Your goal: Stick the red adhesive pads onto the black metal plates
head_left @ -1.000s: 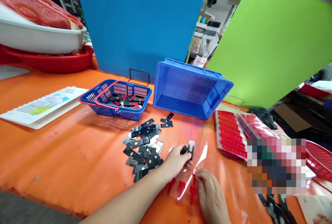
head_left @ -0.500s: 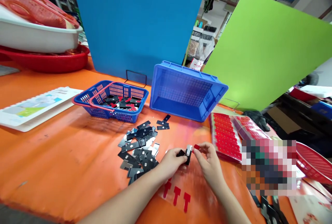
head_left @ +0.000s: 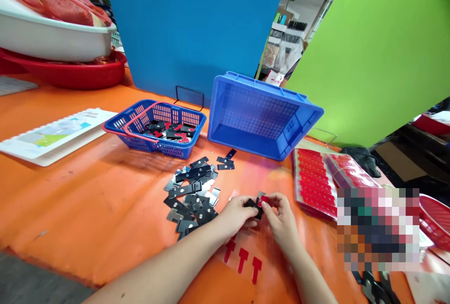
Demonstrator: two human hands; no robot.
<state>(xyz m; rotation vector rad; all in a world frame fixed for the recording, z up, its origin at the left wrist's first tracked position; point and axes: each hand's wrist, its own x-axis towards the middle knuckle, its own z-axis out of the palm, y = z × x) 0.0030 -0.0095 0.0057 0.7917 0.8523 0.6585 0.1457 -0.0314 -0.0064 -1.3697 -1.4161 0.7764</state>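
Close together over the orange table [head_left: 119, 210], my two hands meet at one small black metal plate [head_left: 259, 214]. My left hand [head_left: 235, 217] is closed around the plate. Pinched in my right hand [head_left: 280, 219] is a small red sticker [head_left: 263, 200], which lies against the plate's upper end. Several red T-shaped stickers [head_left: 243, 260] sit on a clear sheet just below my hands. Left of my left hand spreads a heap of black and silver metal plates [head_left: 197, 208].
A blue basket [head_left: 179, 151] with a pink handle holds plates and red pieces. Beside it a blue crate [head_left: 242, 142] leans tilted. Red sticker sheets [head_left: 314, 184] lie on the right, near black-handled tools [head_left: 378, 290]. A spiral-bound calendar [head_left: 59, 135] rests on the left.
The red sticker in my right hand has come left onto the plate's upper end, covering part of the silvery spot. The view has shifted slightly.
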